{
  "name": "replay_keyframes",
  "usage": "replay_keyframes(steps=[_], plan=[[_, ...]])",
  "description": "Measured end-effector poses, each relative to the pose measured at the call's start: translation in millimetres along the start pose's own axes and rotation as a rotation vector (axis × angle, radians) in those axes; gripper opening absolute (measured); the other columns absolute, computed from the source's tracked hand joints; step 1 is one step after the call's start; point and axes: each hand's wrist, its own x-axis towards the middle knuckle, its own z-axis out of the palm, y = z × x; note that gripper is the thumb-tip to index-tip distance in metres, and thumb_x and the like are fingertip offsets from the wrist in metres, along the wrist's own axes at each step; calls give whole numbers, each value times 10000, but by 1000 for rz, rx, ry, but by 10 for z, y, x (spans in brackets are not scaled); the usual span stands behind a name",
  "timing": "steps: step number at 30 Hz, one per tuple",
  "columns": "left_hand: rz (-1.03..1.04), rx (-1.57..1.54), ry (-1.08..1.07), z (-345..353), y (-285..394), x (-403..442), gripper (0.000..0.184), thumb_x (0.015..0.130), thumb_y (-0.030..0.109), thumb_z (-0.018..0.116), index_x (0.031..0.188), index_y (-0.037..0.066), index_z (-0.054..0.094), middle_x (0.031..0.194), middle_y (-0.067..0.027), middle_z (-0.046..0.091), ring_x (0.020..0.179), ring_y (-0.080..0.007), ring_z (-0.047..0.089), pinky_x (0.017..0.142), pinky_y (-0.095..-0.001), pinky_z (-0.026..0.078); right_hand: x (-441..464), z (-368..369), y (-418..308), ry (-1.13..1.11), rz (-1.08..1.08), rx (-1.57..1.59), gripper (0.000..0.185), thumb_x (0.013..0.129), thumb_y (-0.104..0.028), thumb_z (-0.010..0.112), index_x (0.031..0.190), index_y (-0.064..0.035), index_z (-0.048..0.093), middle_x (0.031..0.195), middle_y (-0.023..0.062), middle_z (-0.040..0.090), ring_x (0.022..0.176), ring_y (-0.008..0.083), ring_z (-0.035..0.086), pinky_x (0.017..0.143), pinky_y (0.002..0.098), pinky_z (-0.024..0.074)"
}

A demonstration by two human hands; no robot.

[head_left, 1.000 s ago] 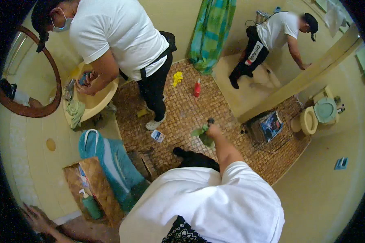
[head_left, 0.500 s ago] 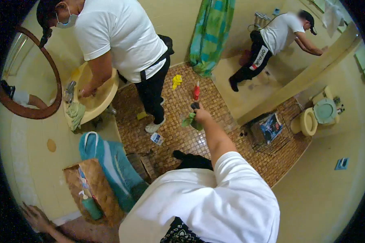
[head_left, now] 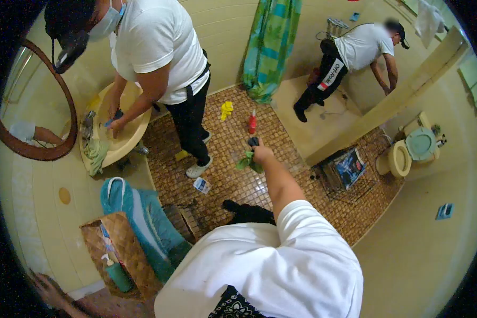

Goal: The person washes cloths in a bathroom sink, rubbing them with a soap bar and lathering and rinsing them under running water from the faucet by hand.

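My right hand point(head_left: 262, 153) reaches forward over the tiled floor, its fingers closed on a green cloth point(head_left: 245, 161) and a small dark object point(head_left: 253, 141) whose kind I cannot make out. Just beyond it, a red bottle point(head_left: 252, 123) stands on the floor, and a yellow cloth point(head_left: 226, 110) lies crumpled nearby. Low at the left edge, my left hand point(head_left: 50, 290) is dim and rests with fingers stretched out against the pale wall. Closest to it is a woven basket point(head_left: 93, 241) holding a green pump bottle point(head_left: 120, 276).
A person point(head_left: 159, 47) in white works over the sink point(head_left: 139, 124); another person point(head_left: 363, 47) leans in the shower area behind a low ledge point(head_left: 350, 130). A magazine rack point(head_left: 331, 175), a toilet point(head_left: 400, 161), a teal padded item point(head_left: 143, 214) and a blue-white packet point(head_left: 201, 185) stand about.
The person at the sink has straightened slightly and now holds a dark-and-blue item in both hands. The person in the shower has lowered their arms. My right hand stays nearly in place.
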Motion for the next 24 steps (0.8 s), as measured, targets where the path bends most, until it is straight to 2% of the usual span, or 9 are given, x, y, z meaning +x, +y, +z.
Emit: replay_keyframes(steps=[3,8,10,11,13,14,16,20,24], plan=[[14,-38,-22,130,-97,-140,394,840,301,395,1135,41,430,1163,-189,405,1040,-326,416,875,-348,342,2,62,-25,-42,17,12,357,715,-172,468,1064,-230,509,1350,86,42,989,279,489,824,372,397],[114,-23,-25,201,-155,94,382,837,293,406,1121,41,445,1150,-195,415,1024,-332,426,853,-351,363,13,-181,-44,-53,27,15,349,712,-179,474,1055,-229,517,1347,89,64,1007,287,474,831,366,391],[170,186,-221,161,-139,137,377,836,288,410,1119,42,447,1138,-193,427,1005,-328,442,836,-349,377,3,-188,-47,-43,22,7,341,712,-181,472,1048,-211,521,1344,92,88,1013,289,467,829,370,391],[173,374,-427,-13,4,261,375,835,285,412,1119,43,447,1132,-191,433,995,-324,451,828,-348,382,-5,-181,-41,-35,17,-7,336,713,-181,469,1043,-200,523,1341,93,101,1015,288,465,828,373,392],[147,424,-442,-68,2,207,371,834,281,417,1118,44,448,1120,-186,446,976,-316,467,813,-343,392,-65,-131,-39,-16,13,-10,325,714,-182,464,1034,-181,527,1337,95,121,1015,288,463,826,377,392],[126,287,-254,-2,-36,173,369,833,279,419,1116,44,450,1115,-183,452,967,-312,474,806,-340,397,-59,-119,-34,-12,13,1,320,715,-184,462,1028,-173,528,1335,96,127,1013,288,464,825,379,392],[88,112,-57,89,-96,138,367,832,277,423,1114,44,451,1111,-178,457,962,-307,478,801,-337,400,-46,-132,-30,-9,11,13,316,718,-187,460,1025,-163,529,1334,95,135,1006,289,468,823,381,394],[43,85,-44,57,-43,155,369,831,276,425,1115,41,449,1118,-171,454,977,-304,468,810,-338,395,4,-25,10,-30,-17,-12,315,725,-192,453,1027,-144,525,1328,85,159,978,293,488,806,383,406],[13,287,-279,-113,68,258,361,836,286,410,1117,65,455,1131,-149,452,984,-285,469,821,-334,389,14,-8,50,36,-33,-39,319,723,-185,458,1027,-111,520,1316,80,199,954,285,505,774,369,427]])
